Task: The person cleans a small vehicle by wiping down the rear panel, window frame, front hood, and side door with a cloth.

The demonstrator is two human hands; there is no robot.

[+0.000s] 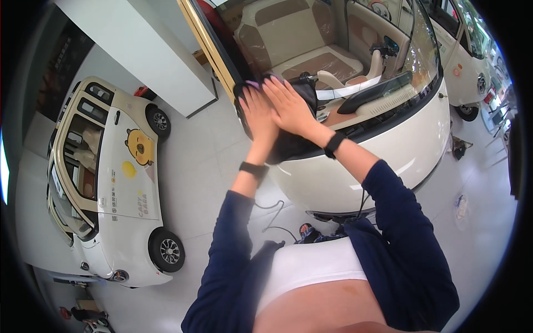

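Observation:
My left hand (257, 117) and my right hand (291, 109) lie flat, side by side, with fingers stretched out. Both press on a dark, soft-looking black piece (295, 145) at the lower left corner of a small cream vehicle's windshield (363, 102). Whether it is a cloth or a bag, I cannot tell. A bit of purple shows by the fingertips of my left hand. Each wrist wears a black band. The cream front body (355, 172) of the vehicle curves down between me and the glass.
Through the glass show beige and brown seats (283, 36). At left stands a white and tan small car (119, 166) with a cartoon animal on its side. Behind it rises a white pillar (139, 50). A thin cable (272, 219) lies on the grey tiled floor (205, 166). Another cream vehicle (469, 77) stands at right.

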